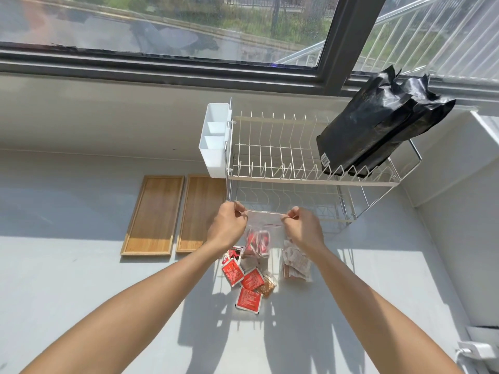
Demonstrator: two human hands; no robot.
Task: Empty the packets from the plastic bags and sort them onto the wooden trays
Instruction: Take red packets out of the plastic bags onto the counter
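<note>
Hold the clear bag (pixel 263 228) by its two corners and shake it gently, so that the last red packets (pixel 256 242) drop straight down onto the pile (pixel 247 279) on the counter (pixel 108 306). The left hand (pixel 228 225) pinches the left corner with curled fingers; the right hand (pixel 302 228) pinches the right corner likewise. The bag hangs between and below the fingers. The two wooden trays (pixel 154 214) lie bare, well to the left. A second bag (pixel 295 263) rests just under the right wrist.

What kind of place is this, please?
Probably a kitchen counter by a window: a wire dish rack with a white cutlery holder stands on the pale counter, under a large window.
</note>
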